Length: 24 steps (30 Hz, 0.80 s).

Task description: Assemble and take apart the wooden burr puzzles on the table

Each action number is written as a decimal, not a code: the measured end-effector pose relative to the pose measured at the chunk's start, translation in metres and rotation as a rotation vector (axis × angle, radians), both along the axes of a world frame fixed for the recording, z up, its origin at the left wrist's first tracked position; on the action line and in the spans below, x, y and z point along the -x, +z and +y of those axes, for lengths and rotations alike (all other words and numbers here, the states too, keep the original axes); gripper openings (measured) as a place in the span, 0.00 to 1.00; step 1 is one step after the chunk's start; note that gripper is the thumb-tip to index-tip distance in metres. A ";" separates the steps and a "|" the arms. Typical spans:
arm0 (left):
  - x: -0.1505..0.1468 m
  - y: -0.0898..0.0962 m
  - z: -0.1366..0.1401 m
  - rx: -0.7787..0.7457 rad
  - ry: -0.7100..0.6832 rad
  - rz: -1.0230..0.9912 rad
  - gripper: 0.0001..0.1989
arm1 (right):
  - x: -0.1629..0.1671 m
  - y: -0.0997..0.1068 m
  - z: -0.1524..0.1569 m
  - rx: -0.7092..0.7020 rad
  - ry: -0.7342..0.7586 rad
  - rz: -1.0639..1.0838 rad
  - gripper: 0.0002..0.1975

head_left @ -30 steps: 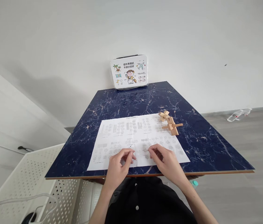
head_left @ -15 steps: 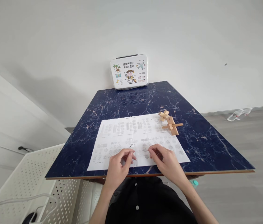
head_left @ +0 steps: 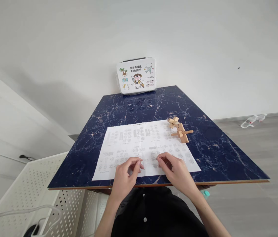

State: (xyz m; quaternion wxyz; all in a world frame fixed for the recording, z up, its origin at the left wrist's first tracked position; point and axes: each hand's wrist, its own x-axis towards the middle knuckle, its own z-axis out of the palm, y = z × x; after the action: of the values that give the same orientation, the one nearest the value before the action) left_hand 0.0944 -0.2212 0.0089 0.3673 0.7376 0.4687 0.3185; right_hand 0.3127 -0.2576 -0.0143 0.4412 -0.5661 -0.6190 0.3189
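Note:
A white sheet of paper (head_left: 129, 141) printed with rows of small grey diagrams lies on the dark blue table. My left hand (head_left: 126, 172) rests at its lower edge, fingers curled and thumb tip close to the index finger, with nothing visible in it. Mirroring it a little to the right, my right hand (head_left: 174, 169) is curled the same way over the paper, also holding nothing visible. On the sheet's upper right corner sit a small interlocking wooden puzzle (head_left: 173, 122) and a wooden block puzzle (head_left: 183, 137) with a rod passing across it.
A white case (head_left: 139, 77) with cartoon prints stands at the table's far edge against the wall. The blue marble-patterned table (head_left: 139, 110) ends just before my body. A white perforated cabinet (head_left: 45, 168) is at lower left. Clear plastic bottles (head_left: 252, 121) lie on the floor at right.

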 end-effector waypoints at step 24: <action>0.001 -0.004 0.001 -0.023 -0.015 -0.009 0.12 | -0.002 0.001 0.057 -0.168 -0.142 -0.411 0.14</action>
State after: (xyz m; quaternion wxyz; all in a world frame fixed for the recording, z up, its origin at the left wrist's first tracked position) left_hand 0.0932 -0.2201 0.0051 0.3633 0.7438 0.4575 0.3246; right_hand 0.3148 -0.2008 -0.0137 0.3728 -0.6226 -0.6788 0.1121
